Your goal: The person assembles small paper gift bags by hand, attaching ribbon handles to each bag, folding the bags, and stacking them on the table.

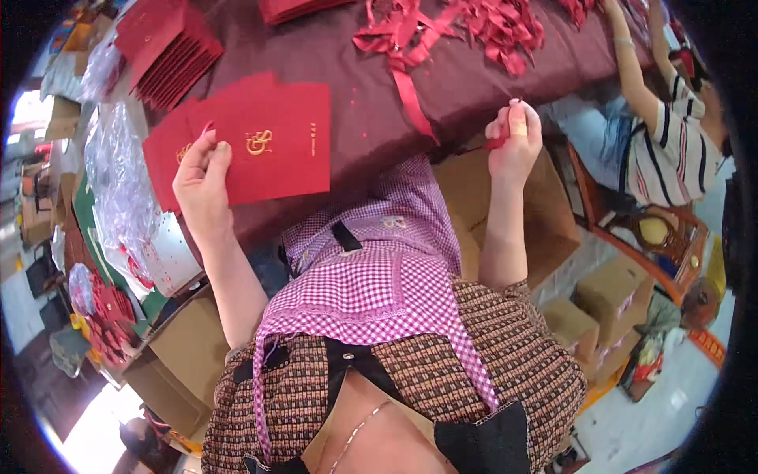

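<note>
My left hand [204,178] is closed in a pinch above a fan of flat red cards [288,142] with gold print. A small red bit shows at its fingertips, too small to name. Off to the right, past the table's front edge, my right hand [515,146] is raised and closed, thumb against forefinger, with a tan band around one finger. A scrap of red ribbon [495,144] shows beside its curled fingers. Between the hands, a loose red ribbon [410,103] hangs toward the table edge from a tangle of ribbons.
The table has a dark red cloth [355,71]. A stack of red folders [170,59] stands at the far left, and heaped red ribbons [501,31] lie at the back. Another person's arm [636,75] reaches in at right. Cardboard boxes [545,213] stand below.
</note>
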